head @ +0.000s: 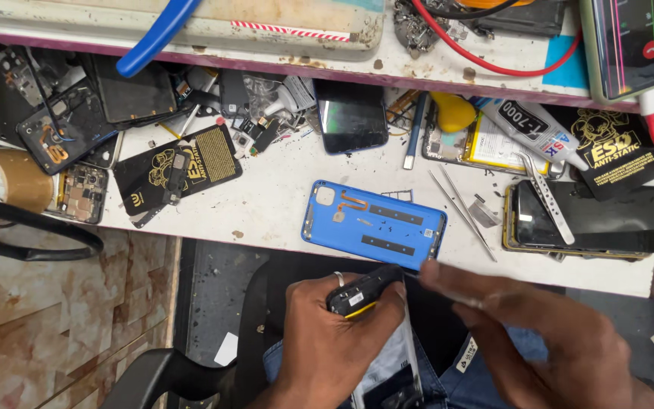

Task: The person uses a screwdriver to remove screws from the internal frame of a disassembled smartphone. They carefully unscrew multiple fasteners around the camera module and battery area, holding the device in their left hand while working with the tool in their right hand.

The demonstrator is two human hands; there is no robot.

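My left hand (327, 341) grips the top end of an opened phone body (376, 333) held over my lap, just below the bench's front edge. A ring sits on one finger. My right hand (539, 337) pinches a thin metal tool (412, 276) whose tip touches the phone's upper corner. On the bench just above lies a blue phone back cover (372, 223), inner side up, with a fingerprint flex and dark adhesive strips.
White workbench (266, 204) crowded with parts: tweezers (463, 212), a dark phone (351, 115), a glue tube (531, 129), black anti-static mats (183, 163), phone frames at left (62, 129), a phone with screen (592, 220) at right, tape roll (1, 182), red cable (486, 64).
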